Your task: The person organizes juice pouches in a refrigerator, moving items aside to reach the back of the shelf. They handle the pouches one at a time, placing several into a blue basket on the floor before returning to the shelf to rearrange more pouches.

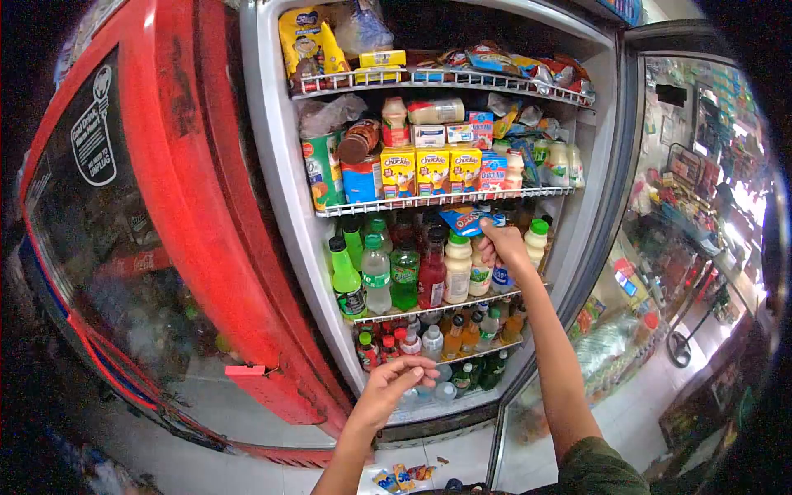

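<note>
A shop fridge (276, 165) stands with its red door (165, 231) swung wide to the left, glass pane misted. To the right a second glass-fronted cooler (660, 247) reflects shop goods. Pale floor shows below, with a few wrappers (404, 476) lying on it.

Wire shelves (445, 199) hold the stock: snack bags on top, yellow cartons (431, 171) and a can (361, 169) on the second, upright bottles (404, 276) on the third, smaller bottles lower down.

The right hand (502, 245) reaches into the third shelf at its right end. Its fingers are closed around a blue packet (466, 220), gripping the packet's right end. The packet sits just under the second shelf's rail, above the caps of the pale bottles (458, 268). Its long axis runs roughly level, tilted slightly, with the free end pointing left and up toward the fridge's middle.

The left hand (394, 386) hovers low before the bottom shelves, fingers loosely curled and holding nothing, fingertips near the small bottles (433, 342) there.
</note>
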The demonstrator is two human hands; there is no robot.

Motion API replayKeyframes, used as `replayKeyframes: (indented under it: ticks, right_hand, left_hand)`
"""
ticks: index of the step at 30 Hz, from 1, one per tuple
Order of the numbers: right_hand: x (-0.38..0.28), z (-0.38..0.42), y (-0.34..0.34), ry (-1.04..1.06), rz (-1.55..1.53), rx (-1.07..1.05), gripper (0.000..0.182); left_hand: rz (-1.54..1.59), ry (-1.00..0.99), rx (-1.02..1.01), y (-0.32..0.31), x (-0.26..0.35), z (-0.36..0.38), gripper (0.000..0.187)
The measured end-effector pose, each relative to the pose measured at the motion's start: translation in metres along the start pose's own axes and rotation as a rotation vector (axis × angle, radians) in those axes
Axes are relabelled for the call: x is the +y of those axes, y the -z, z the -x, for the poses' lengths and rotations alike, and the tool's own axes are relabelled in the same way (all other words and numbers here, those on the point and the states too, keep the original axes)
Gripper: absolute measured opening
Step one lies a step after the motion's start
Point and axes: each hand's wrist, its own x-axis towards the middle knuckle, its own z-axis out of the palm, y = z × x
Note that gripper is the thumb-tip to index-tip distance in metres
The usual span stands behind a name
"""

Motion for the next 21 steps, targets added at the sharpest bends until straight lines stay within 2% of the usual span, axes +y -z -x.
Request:
replayKeyframes:
  ticks: [2, 3, 5, 7, 10, 11, 12, 14, 15, 17, 18, 19, 21]
  right_hand:
    - [-0.017, 0.005, 0.009, 0.052, 0.160, -0.163, 0.042]
    - [-0.034, 0.011, 0.013, 0.052, 0.156, -0.169, 0.042]
    - [-0.081, 0.031, 0.022, 0.216, 0.167, -0.309, 0.037]
    - [-0.132, 0.039, 0.039, 0.409, 0.233, -0.261, 0.031]
    - [-0.194, 0.020, 0.065, 0.959, 0.354, -0.015, 0.024]
    - [-0.214, 0.012, 0.069, 1.167, 0.434, 0.069, 0.029]
    - [-0.230, 0.002, 0.072, 1.171, 0.431, 0.068, 0.029]
    - [-0.255, -0.019, 0.078, 1.419, 0.721, 0.144, 0.043]
    - [-0.261, -0.032, 0.081, 1.427, 0.717, 0.145, 0.043]
    - [-0.267, -0.058, 0.086, 1.411, 0.924, 0.039, 0.051]
    - [-0.274, -0.068, 0.092, 1.218, 1.042, -0.024, 0.052]
    - [-0.281, -0.072, 0.096, 1.221, 1.036, -0.017, 0.052]
    - [-0.292, -0.076, 0.103, 1.173, 1.000, -0.163, 0.052]
  left_hand:
    - [-0.022, -0.028, 0.019, 0.002, 0.009, -0.011, 0.023]
    - [-0.042, -0.058, 0.033, 0.003, 0.015, -0.017, 0.022]
    - [-0.070, -0.089, 0.072, 0.004, 0.033, -0.029, 0.021]
    - [-0.186, -0.145, 0.172, 0.001, 0.061, -0.042, 0.020]
    - [-0.350, -0.292, 0.161, -0.007, 0.106, -0.066, 0.020]
    - [-0.405, -0.342, 0.164, -0.015, 0.124, -0.073, 0.020]
    - [-0.476, -0.428, 0.173, -0.024, 0.140, -0.083, 0.019]
    - [-0.559, -0.535, 0.189, -0.046, 0.174, -0.096, 0.017]
    - [-0.645, -0.603, 0.157, -0.049, 0.186, -0.105, 0.017]
    - [-0.808, -0.747, 0.129, -0.058, 0.208, -0.123, 0.019]
    - [-0.867, -0.810, 0.149, -0.063, 0.215, -0.131, 0.019]
    - [-0.934, -0.824, 0.161, -0.064, 0.222, -0.137, 0.019]
    - [-1.074, -0.900, 0.168, -0.067, 0.237, -0.150, 0.018]
